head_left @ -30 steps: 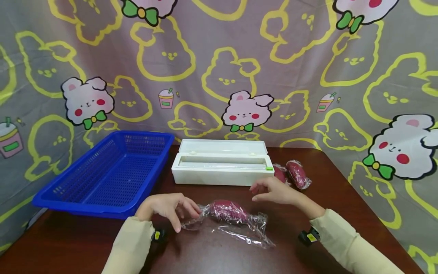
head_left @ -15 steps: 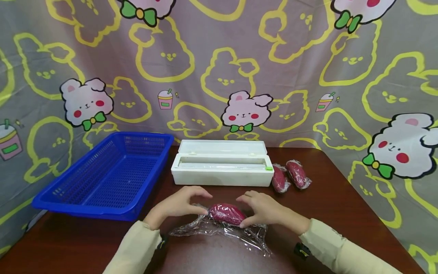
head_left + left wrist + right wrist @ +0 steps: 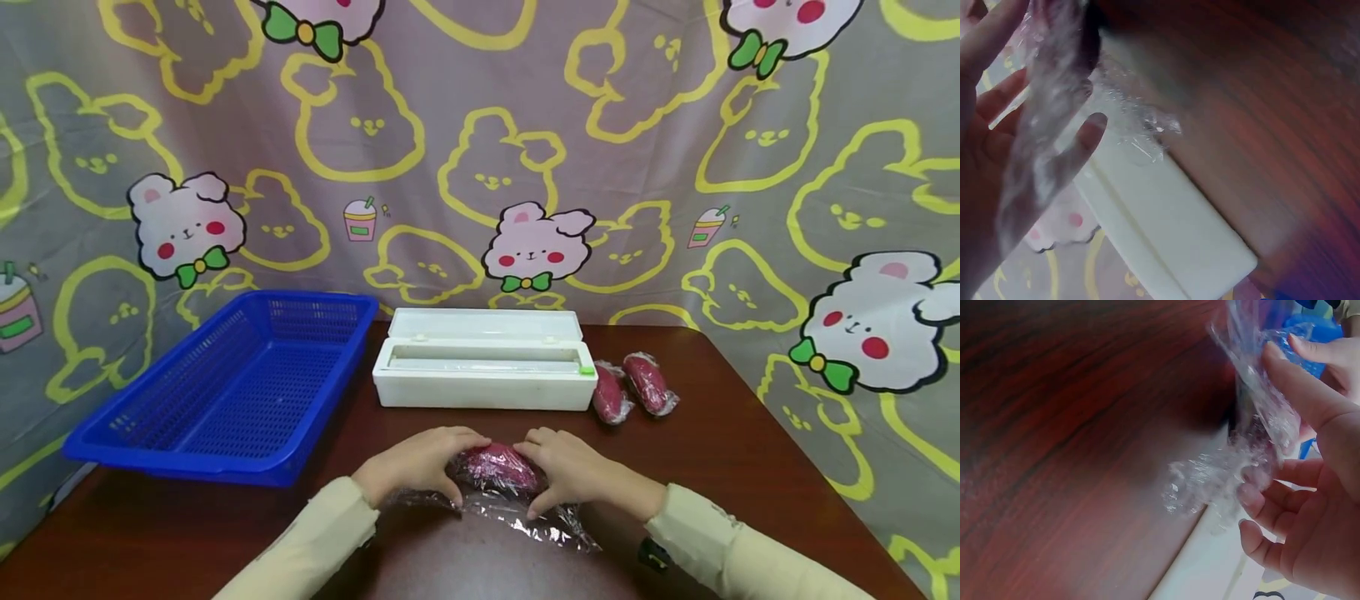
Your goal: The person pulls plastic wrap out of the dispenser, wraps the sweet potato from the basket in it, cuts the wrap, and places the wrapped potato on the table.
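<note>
A red-purple sweet potato lies on the table in front of me, partly covered by clear cling film whose loose edge spreads toward me. My left hand holds its left end, fingers behind and thumb in front. At the other end my right hand grips it the same way through the film. In the left wrist view crumpled film runs across the palm and thumb. A bunched flap of film hangs beside the right fingers in the right wrist view.
Behind the hands stands a white cling film dispenser, lid raised, with a roll inside. Two wrapped sweet potatoes lie to its right. A blue plastic basket takes up the left of the brown table. A patterned curtain hangs behind.
Both hands have come in to the sweet potato and now hold its ends; the right hand came from near the dispenser. The film's left end has been gathered in.
</note>
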`<state>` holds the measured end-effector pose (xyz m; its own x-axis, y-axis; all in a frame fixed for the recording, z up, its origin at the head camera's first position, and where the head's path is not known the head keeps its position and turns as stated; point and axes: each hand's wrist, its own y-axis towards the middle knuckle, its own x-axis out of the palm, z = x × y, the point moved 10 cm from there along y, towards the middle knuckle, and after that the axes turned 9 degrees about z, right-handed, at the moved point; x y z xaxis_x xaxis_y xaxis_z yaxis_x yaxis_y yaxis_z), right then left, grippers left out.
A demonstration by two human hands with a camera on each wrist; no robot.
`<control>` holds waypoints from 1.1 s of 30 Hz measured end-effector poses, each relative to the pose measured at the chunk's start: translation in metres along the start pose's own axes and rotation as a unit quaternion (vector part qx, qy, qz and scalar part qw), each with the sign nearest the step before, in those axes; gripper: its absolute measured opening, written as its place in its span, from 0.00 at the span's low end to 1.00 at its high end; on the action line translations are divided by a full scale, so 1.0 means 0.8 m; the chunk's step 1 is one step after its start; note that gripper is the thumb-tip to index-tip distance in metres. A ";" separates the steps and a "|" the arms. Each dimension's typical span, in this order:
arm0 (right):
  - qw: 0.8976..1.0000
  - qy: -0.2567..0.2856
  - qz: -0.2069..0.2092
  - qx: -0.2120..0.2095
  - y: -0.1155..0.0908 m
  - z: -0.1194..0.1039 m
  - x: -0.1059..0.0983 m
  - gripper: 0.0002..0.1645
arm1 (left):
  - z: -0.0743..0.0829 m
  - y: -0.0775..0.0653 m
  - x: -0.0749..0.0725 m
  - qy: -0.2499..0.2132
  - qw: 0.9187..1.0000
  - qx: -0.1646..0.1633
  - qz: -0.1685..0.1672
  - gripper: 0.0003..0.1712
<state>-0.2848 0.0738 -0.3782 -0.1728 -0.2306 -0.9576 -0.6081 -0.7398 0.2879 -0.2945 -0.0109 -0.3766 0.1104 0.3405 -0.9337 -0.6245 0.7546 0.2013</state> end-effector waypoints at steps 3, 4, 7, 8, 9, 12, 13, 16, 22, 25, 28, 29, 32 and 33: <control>1.000 -0.004 -0.007 0.000 0.001 0.001 0.004 0.49 | -0.003 0.001 0.004 -0.002 1.000 -0.006 -0.004 0.50; 1.000 0.000 -0.008 0.000 0.001 0.002 0.004 0.48 | -0.004 0.002 0.005 -0.003 1.000 -0.008 -0.005 0.50; 0.999 0.030 -0.015 0.006 0.002 0.006 0.005 0.45 | -0.005 0.004 0.006 -0.006 1.000 -0.013 -0.006 0.51; 0.999 0.043 -0.019 0.009 0.002 0.008 0.005 0.43 | -0.006 0.004 0.007 -0.006 1.000 -0.014 -0.007 0.51; 0.998 0.058 -0.021 0.009 0.002 0.009 0.005 0.43 | -0.006 0.005 0.007 -0.009 1.000 -0.015 -0.007 0.50; 0.994 0.106 -0.034 0.013 0.002 0.013 0.007 0.40 | -0.008 0.006 0.009 -0.021 1.000 -0.017 -0.004 0.48; 0.992 0.118 -0.037 0.012 0.002 0.015 0.008 0.40 | -0.008 0.007 0.009 -0.027 1.000 -0.015 -0.002 0.47; 0.984 0.171 -0.044 0.015 0.001 0.020 0.009 0.37 | -0.008 0.007 0.010 -0.061 0.998 -0.010 0.004 0.43; 0.949 0.305 -0.066 0.048 -0.006 0.030 0.013 0.27 | -0.012 0.006 0.018 -0.134 0.991 -0.012 -0.014 0.35; 0.933 0.348 -0.088 0.038 -0.011 0.025 0.016 0.22 | -0.010 0.003 0.026 -0.173 0.984 -0.016 -0.046 0.34; 0.918 0.379 -0.117 0.009 -0.015 0.016 0.020 0.20 | -0.006 -0.002 0.036 -0.223 0.970 -0.021 -0.092 0.32; 0.915 0.384 -0.124 -0.001 -0.016 0.013 0.022 0.20 | -0.004 -0.004 0.039 -0.234 0.966 -0.021 -0.104 0.32; 0.915 0.380 -0.131 -0.024 -0.017 0.010 0.023 0.20 | -0.002 -0.006 0.042 -0.241 0.963 -0.015 -0.119 0.31; 0.918 0.374 -0.130 -0.027 -0.018 0.011 0.023 0.19 | -0.003 -0.006 0.041 -0.235 0.965 -0.013 -0.113 0.31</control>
<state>-0.2861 0.0853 -0.4001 0.5656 -0.3970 -0.7228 -0.5105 -0.8569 0.0712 -0.2900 -0.0046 -0.4089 0.5808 0.3898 -0.7147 -0.5618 0.8273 -0.0053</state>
